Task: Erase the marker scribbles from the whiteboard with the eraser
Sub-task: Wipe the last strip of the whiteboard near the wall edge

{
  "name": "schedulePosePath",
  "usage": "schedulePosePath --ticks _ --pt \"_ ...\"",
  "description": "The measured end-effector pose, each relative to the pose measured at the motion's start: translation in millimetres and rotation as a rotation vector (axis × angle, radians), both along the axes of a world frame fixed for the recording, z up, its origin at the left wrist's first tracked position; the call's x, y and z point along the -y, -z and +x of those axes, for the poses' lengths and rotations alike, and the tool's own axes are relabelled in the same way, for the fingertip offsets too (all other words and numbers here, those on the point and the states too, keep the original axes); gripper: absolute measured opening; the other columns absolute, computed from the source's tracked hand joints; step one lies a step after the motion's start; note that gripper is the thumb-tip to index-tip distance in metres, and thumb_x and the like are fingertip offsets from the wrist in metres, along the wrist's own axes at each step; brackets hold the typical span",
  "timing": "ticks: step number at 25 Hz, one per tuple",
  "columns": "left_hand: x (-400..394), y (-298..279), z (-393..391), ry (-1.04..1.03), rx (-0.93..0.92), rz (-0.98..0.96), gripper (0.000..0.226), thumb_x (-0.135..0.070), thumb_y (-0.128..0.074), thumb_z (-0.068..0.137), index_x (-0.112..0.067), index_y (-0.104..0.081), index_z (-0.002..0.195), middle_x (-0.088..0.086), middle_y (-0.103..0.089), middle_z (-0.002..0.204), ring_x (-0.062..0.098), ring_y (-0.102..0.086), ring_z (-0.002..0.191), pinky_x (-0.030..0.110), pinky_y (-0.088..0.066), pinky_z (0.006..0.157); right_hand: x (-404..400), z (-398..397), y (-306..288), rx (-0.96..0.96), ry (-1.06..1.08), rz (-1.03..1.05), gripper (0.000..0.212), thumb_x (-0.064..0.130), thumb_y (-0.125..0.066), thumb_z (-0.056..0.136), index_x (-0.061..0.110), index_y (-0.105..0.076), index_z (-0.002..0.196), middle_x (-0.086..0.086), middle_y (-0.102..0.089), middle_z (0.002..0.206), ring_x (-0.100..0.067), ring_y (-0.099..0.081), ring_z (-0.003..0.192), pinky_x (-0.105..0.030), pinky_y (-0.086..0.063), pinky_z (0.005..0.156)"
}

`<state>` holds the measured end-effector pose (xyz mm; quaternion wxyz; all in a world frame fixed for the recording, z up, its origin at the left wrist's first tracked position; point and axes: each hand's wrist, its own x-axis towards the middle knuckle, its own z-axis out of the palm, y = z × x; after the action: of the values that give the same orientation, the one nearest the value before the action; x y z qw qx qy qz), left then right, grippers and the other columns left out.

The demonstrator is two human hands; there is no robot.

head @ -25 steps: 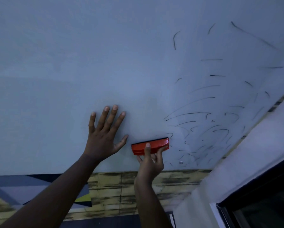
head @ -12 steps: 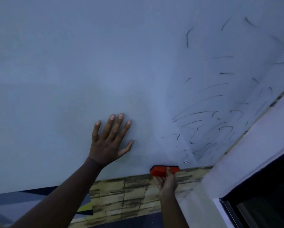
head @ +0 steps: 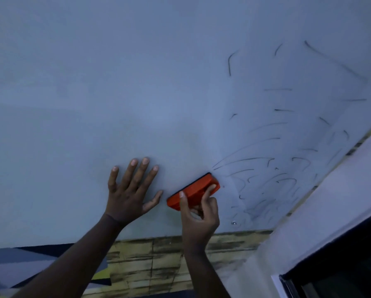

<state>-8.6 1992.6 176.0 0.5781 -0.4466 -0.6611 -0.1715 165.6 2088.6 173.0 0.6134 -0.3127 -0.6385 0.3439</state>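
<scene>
The whiteboard fills most of the head view, pale and wiped on its left and middle. Dark marker scribbles cover its lower right part, with a few stray strokes higher up. My right hand grips an orange eraser, thumb on its near side and fingers curled over the far edge; the eraser lies tilted against the board at the left margin of the scribbles. My left hand presses flat on the board with fingers spread, just left of the eraser.
Below the board runs a wall with a yellowish wood-plank pattern and grey-blue geometric shapes at the lower left. A white wall meets the board at the right, with a dark window frame in the bottom right corner.
My right hand dropped the eraser to the board's bottom edge, then brought it back up and right, tilted, to the edge of the scribbles. My left hand stayed flat on the board.
</scene>
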Motion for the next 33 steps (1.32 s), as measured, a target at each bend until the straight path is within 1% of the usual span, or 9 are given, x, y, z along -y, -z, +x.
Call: schedulePosePath --ticks 6,9,12,15,17,19,22,26,33 --pt "-28.0 -29.8 47.6 -0.007 0.194 0.186 0.068 -0.047 -0.075 0.089 -0.02 -0.054 0.147 0.007 -0.042 0.15 0.03 -0.036 0.146 0.058 -0.03 0.114 -47.8 57.5 42.0 0.136 -0.029 -0.119 0.086 0.024 -0.092 0.075 0.024 -0.049 0.149 -0.004 -0.058 0.092 -0.002 -0.062 0.073 -0.011 -0.052 0.071" --pt "-50.8 -77.7 57.0 0.031 0.151 0.216 0.063 -0.045 -0.071 0.092 -0.021 -0.053 0.147 0.004 -0.043 0.15 0.027 -0.039 0.143 0.053 -0.03 0.11 -57.0 72.4 73.0 -0.035 0.018 -0.502 0.108 0.07 -0.087 0.062 0.024 -0.045 0.15 -0.017 -0.07 0.099 0.01 -0.062 0.072 -0.005 -0.05 0.072" --pt "-61.4 -110.3 47.0 0.021 0.139 0.27 0.063 -0.047 -0.063 0.097 -0.021 -0.048 0.152 0.005 -0.04 0.158 0.026 -0.032 0.153 0.052 -0.025 0.114 -63.2 79.7 95.4 -0.105 0.03 -0.674 0.133 0.099 -0.068 0.042 0.03 -0.041 0.153 -0.007 -0.075 0.101 -0.005 -0.069 0.08 -0.025 -0.061 0.084" --pt "-65.0 -109.3 39.2 -0.036 0.065 0.269 0.069 -0.047 -0.056 0.099 -0.021 -0.04 0.16 0.007 -0.034 0.165 0.022 -0.021 0.162 0.052 -0.02 0.12 -71.2 73.8 63.1 -0.11 0.038 -0.523 0.118 0.082 -0.077 0.063 0.022 -0.039 0.158 -0.009 -0.059 0.097 -0.007 -0.063 0.08 -0.035 -0.062 0.083" --pt "-66.2 -105.1 37.7 -0.042 0.046 0.263 0.07 -0.047 -0.056 0.099 -0.02 -0.039 0.161 0.007 -0.032 0.166 0.022 -0.019 0.163 0.051 -0.018 0.122 -84.7 70.8 26.0 -0.115 0.052 -0.297 0.095 0.047 -0.086 0.079 0.014 -0.04 0.156 -0.008 -0.05 0.098 0.002 -0.061 0.078 -0.023 -0.058 0.077" --pt "-65.9 -104.3 37.1 -0.046 0.038 0.263 0.069 -0.047 -0.056 0.099 -0.019 -0.04 0.161 0.008 -0.032 0.166 0.022 -0.019 0.163 0.051 -0.018 0.122 -90.5 65.3 -6.8 0.046 0.073 -0.037 0.084 0.025 -0.089 0.082 0.009 -0.046 0.153 -0.004 -0.047 0.095 -0.005 -0.059 0.074 -0.018 -0.052 0.068" --pt "-64.9 -103.6 36.0 -0.039 0.042 0.263 0.07 -0.047 -0.056 0.099 -0.019 -0.039 0.161 0.008 -0.032 0.167 0.023 -0.019 0.163 0.052 -0.019 0.121 -72.7 50.0 -18.1 0.302 0.034 0.261 0.074 0.03 -0.084 0.079 0.016 -0.058 0.147 0.0 -0.044 0.089 -0.02 -0.052 0.072 -0.028 -0.05 0.063" --pt "-64.6 -103.4 34.7 -0.046 0.024 0.252 0.072 -0.048 -0.055 0.1 -0.019 -0.036 0.163 0.008 -0.03 0.168 0.023 -0.018 0.163 0.052 -0.018 0.122 -44.6 39.7 3.1 0.572 -0.084 0.533 0.083 0.037 -0.083 0.079 0.039 -0.045 0.153 -0.001 -0.046 0.09 -0.024 -0.051 0.078 -0.037 -0.052 0.057" --pt "-64.0 -102.5 35.8 -0.021 0.023 0.247 0.072 -0.047 -0.054 0.102 -0.02 -0.032 0.165 0.008 -0.03 0.168 0.024 -0.017 0.163 0.05 -0.015 0.125 -91.7 73.8 -50.6 0.36 0.086 0.356 0.066 0.043 -0.075 0.086 0.03 -0.055 0.147 0.002 -0.044 0.092 -0.023 -0.053 0.08 -0.032 -0.049 0.064"
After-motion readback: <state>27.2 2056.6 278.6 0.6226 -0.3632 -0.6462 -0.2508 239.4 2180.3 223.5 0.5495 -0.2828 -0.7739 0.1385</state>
